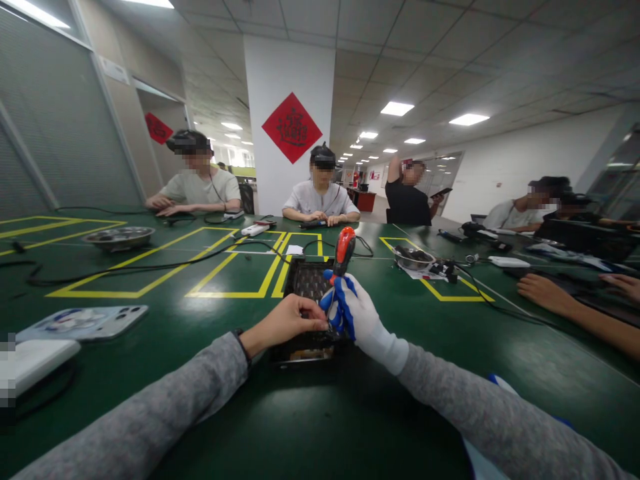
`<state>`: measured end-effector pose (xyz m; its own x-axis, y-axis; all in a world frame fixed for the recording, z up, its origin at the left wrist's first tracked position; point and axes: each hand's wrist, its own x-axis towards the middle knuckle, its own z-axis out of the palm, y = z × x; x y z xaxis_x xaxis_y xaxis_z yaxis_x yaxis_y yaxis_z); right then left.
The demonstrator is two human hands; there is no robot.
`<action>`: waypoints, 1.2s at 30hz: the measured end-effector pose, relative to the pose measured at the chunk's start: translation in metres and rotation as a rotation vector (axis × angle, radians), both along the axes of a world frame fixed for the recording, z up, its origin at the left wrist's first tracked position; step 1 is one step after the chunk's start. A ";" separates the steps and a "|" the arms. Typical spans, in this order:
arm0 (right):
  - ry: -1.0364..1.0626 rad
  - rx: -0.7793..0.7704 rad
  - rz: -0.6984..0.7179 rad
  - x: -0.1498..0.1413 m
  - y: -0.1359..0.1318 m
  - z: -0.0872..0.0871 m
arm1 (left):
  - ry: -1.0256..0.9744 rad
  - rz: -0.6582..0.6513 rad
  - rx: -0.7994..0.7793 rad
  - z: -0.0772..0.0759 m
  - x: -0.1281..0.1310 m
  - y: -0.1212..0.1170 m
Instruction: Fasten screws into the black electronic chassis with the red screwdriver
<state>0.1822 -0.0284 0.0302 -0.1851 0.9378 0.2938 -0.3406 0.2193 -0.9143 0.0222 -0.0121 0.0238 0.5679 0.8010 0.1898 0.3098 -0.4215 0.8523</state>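
My right hand (pixel 357 317), in a white glove with blue fingertips, is closed round a screwdriver (pixel 343 250) with a red and black handle, held upright with its tip down on a black device (pixel 307 283) lying on the green table (pixel 210 427). My left hand (pixel 285 323) is bare, with its fingers curled and pinched on the device's near part, right beside the screwdriver tip. What it pinches is too small to make out. Both my sleeves are grey.
A phone (pixel 83 322) and a white box (pixel 35 360) lie at the left. Metal bowls (pixel 120 237) (pixel 413 255) sit on yellow-marked zones with black cables. Several people sit around the table; another person's hands (pixel 545 293) rest at the right.
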 end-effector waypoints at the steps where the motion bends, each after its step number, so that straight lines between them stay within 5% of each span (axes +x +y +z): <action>1: -0.011 0.007 -0.007 0.000 -0.001 0.000 | -0.007 0.001 -0.018 -0.001 0.000 0.000; 24: -0.010 0.006 0.000 -0.001 0.006 -0.003 | 0.062 -0.091 0.095 -0.001 -0.003 0.001; 36: -0.005 -0.015 -0.013 0.001 0.009 -0.004 | 0.105 -0.035 0.091 -0.004 0.000 0.000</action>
